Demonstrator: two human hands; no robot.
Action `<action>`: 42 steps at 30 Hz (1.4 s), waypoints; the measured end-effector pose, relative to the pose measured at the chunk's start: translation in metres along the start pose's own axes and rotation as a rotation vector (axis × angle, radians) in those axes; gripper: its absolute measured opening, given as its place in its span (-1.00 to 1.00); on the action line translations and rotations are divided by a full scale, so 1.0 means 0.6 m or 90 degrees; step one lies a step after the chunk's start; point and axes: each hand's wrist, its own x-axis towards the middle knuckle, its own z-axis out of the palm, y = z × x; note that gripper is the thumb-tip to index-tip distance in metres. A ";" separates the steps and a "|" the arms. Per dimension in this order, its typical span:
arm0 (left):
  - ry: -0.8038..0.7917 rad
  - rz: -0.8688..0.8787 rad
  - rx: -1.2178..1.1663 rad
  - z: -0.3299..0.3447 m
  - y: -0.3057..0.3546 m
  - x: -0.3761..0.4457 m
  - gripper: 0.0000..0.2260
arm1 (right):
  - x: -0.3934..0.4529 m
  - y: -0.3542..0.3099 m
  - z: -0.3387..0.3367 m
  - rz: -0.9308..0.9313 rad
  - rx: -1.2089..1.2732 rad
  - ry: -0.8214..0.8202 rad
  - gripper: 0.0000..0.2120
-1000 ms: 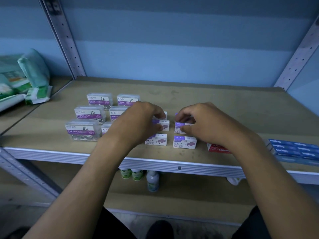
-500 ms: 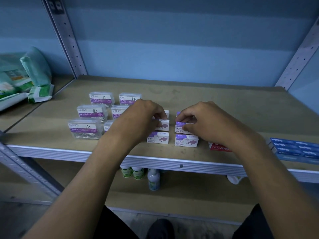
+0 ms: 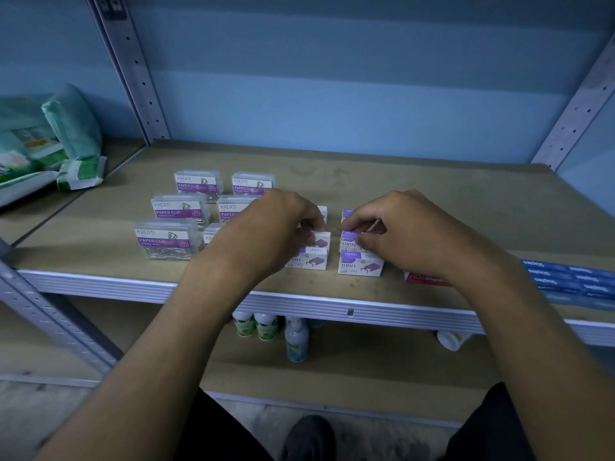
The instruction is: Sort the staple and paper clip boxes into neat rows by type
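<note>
While paper clip boxes (image 3: pixel 165 240) flank them, both hands (image 3: pixel 336 227) pinch staple boxes (image 3: pixel 360 262).

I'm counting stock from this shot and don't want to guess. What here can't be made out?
Head view only:
- Front-right paper clip box: mostly behind the left hand.
- Middle staple boxes: fingers cover them, so exact contact is unclear.
- Red staples box: mostly hidden by the right hand's wrist.
- Blue boxes: cut off by the right edge.
- Bottles below: tops hidden by the shelf edge.
</note>
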 end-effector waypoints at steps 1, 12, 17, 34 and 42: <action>-0.005 -0.002 0.002 0.000 0.001 -0.001 -0.81 | -0.001 0.000 0.000 0.002 0.000 -0.002 -0.74; -0.071 -0.027 0.016 -0.001 0.006 0.005 -0.76 | -0.003 0.003 0.003 0.019 0.010 -0.043 -0.72; -0.075 -0.018 0.015 -0.004 0.004 0.004 -0.78 | -0.005 0.001 0.001 0.020 0.026 -0.045 -0.73; -0.105 -0.016 0.040 -0.011 0.020 -0.008 -0.59 | -0.008 0.000 -0.006 0.002 -0.003 -0.090 -0.65; -0.096 -0.008 0.070 -0.007 0.019 -0.006 -0.70 | -0.005 -0.006 0.004 0.020 -0.041 -0.074 -0.74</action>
